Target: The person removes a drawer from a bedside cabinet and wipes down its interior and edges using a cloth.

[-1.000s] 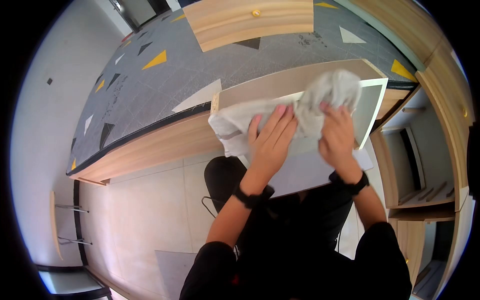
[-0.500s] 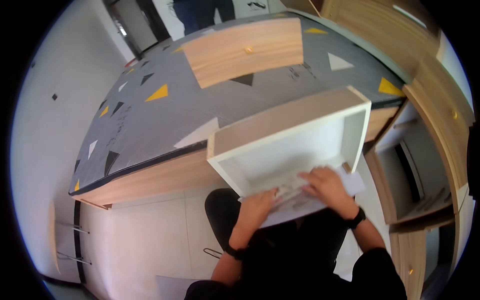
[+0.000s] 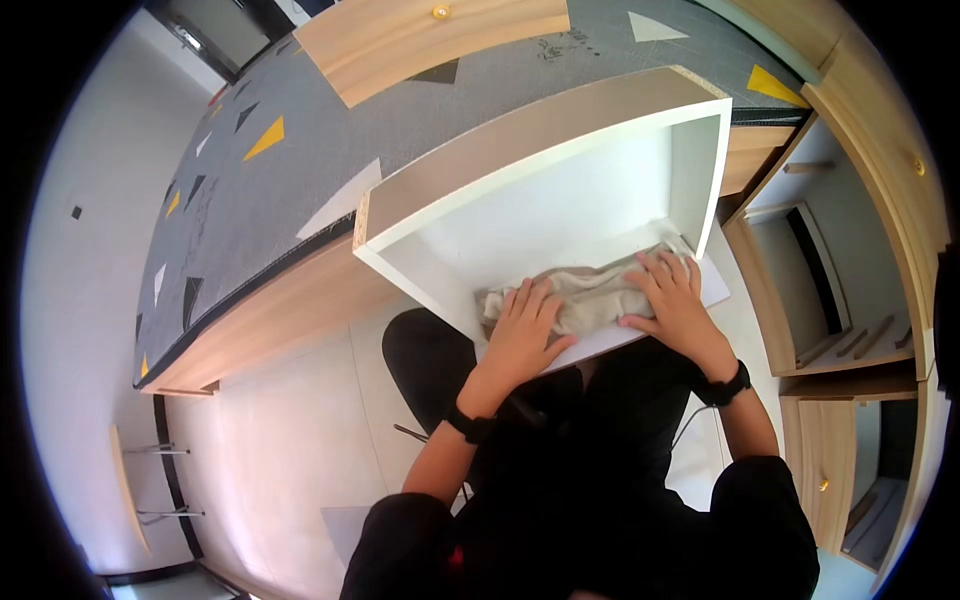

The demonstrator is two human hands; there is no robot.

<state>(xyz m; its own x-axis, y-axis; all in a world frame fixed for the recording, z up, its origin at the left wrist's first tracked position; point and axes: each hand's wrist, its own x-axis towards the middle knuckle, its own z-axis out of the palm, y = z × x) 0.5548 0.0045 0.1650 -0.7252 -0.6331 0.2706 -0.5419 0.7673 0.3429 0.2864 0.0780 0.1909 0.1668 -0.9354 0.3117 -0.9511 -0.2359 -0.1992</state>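
Note:
A white, box-like drawer (image 3: 545,150) without a front leans tilted over my lap, its open side toward me. A crumpled grey-beige cloth (image 3: 597,303) lies along the drawer's near lower part. My left hand (image 3: 520,335) lies on the cloth's left end, fingers stretched out and thumb apart. On the cloth's right end rests my right hand (image 3: 675,300), its fingers also spread. A white panel edge (image 3: 713,284) shows beside my right hand. Part of the cloth is hidden under both hands.
A grey mattress (image 3: 330,110) with coloured triangles carries a wooden drawer front (image 3: 430,40) with a yellow knob. To the right stands a wooden cabinet (image 3: 880,200) with open compartments. A folding stool (image 3: 128,490) leans at the left wall.
My fingers were drawn together over the near part of the drawer; now both hands lie spread on the cloth, which shows more fully. The camera view has tipped downward.

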